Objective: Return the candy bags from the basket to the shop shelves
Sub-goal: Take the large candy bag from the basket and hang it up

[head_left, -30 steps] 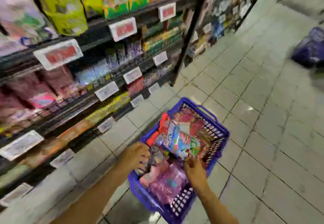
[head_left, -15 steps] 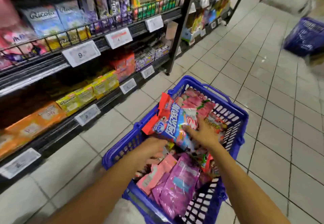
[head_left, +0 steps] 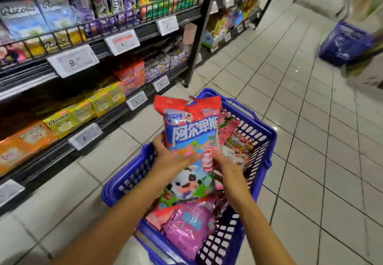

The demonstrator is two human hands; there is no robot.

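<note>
candy bag stands upright above the blue basket, between both hands; left hand grips its left edge, right hand pinches its right edge, near the shelves.

Both forearms bare, reaching forward and down from lower edge of view, converging toward middle. Left hand back up, fingers curled round left edge of candy bag, thumb laid across its front. Right hand back up, just beside left, fingers bent, gripping bag's right edge lower down. Wrists near each other, hands not touching. Fingertips mostly hidden behind bag.
</note>
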